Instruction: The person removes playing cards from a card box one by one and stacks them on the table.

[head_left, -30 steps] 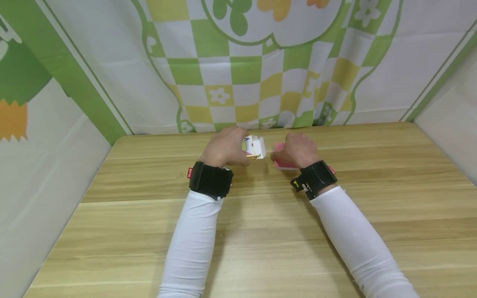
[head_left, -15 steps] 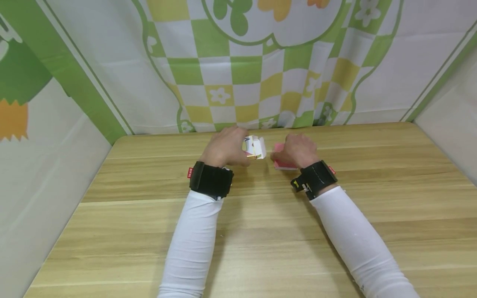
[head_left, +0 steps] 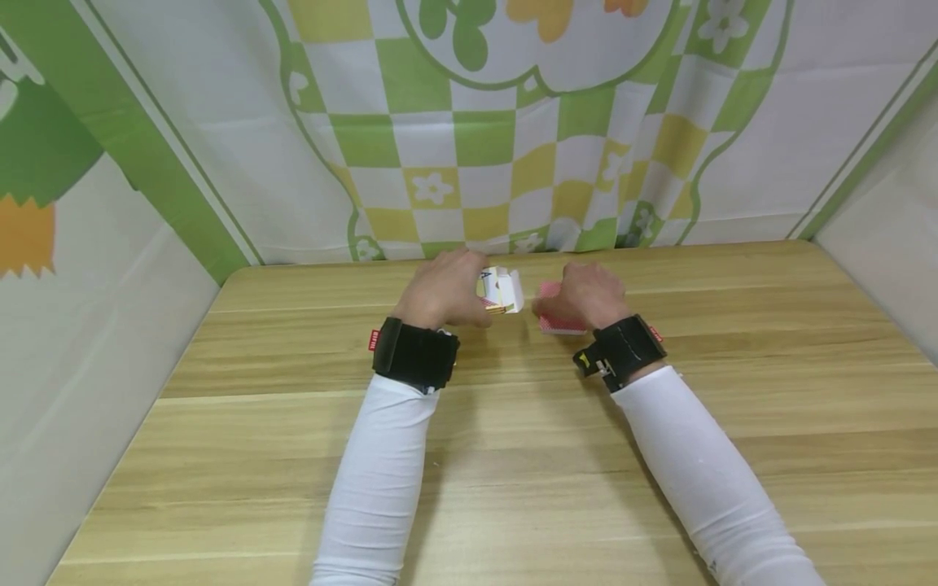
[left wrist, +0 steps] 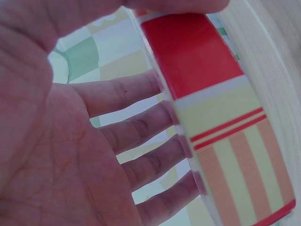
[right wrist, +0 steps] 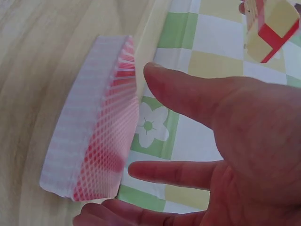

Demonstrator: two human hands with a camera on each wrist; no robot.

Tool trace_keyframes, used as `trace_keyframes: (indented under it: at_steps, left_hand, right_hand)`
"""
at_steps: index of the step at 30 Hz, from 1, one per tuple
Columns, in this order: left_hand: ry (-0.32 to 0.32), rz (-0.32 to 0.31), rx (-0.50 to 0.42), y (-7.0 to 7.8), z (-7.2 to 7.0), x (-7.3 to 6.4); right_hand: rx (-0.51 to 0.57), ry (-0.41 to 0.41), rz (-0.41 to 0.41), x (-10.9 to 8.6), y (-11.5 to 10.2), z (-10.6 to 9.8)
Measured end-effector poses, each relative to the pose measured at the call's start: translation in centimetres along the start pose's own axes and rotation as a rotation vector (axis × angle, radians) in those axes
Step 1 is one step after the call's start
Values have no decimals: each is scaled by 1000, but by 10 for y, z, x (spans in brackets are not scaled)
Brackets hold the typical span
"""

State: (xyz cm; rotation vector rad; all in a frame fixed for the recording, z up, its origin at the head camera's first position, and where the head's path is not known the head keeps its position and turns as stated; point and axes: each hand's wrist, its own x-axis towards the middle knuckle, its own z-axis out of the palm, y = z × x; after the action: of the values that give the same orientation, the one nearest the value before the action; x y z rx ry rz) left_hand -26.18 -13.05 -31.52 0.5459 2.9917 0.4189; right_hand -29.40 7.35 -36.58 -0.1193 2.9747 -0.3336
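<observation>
In the head view, my left hand [head_left: 443,286] grips a playing card box [head_left: 506,289] near the table's back edge. Its white end flap stands out to the right, and a letter A shows beside it. Seen from the left wrist, the box's red, cream and striped side [left wrist: 230,117] lies between my thumb and fingertips. My right hand [head_left: 592,295] is over a deck of playing cards [head_left: 563,325] with red-patterned backs, lying on the table. In the right wrist view, the thumb and one straight finger stand apart beside the deck [right wrist: 89,127]; the other fingers bend at its lower end.
The wooden table [head_left: 484,464] stretches out in front of both arms. Behind its back edge hangs a green, yellow and white checked cloth [head_left: 484,175]. Black straps with cameras sit on both wrists, below white sleeves.
Almost nothing differs. My right wrist has shifted very slightly to the right; the left hand, the box and the deck stay in place.
</observation>
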Motion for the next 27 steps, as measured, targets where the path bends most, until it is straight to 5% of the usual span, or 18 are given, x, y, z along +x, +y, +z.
trace_keyframes:
  at_steps: [8, 15, 20, 27]
  left_hand:
    - [-5, -3, -4, 2, 0, 1]
    - [-13, 5, 6, 3, -1, 3]
    - [4, 10, 14, 3, 1, 4]
    - [24, 25, 22, 4, 0, 4]
  right_hand:
    - [95, 37, -31, 0, 8, -13]
    - [454, 156, -281, -4, 3, -33]
    - [619, 71, -472, -12, -12, -39]
    - [611, -41, -555, -15, -21, -34]
